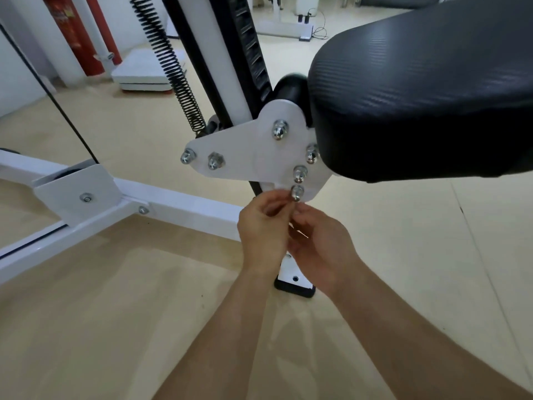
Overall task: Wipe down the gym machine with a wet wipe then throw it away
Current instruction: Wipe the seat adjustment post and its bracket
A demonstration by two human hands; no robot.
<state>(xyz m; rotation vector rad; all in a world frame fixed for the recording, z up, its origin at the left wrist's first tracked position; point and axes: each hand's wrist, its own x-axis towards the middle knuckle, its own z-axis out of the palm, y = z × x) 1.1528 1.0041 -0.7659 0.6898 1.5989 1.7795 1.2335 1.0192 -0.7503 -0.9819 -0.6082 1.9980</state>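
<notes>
**Head camera: both hands meet beneath the machine's bracket**

The white-framed gym machine (184,209) fills the upper picture. Its black textured padded seat (432,96) is at the upper right, and a flat white metal bracket plate (248,157) studded with domed chrome nuts sits in the middle. The left hand (261,229) and right hand (323,243) are together just below the plate's lowest nut (297,192), fingers curled inward. A pale sliver (300,232) shows between the palms. Whether it is a wet wipe, and whether either hand grips it, cannot be told. A black coil spring (173,64) slants at the upper left.
</notes>
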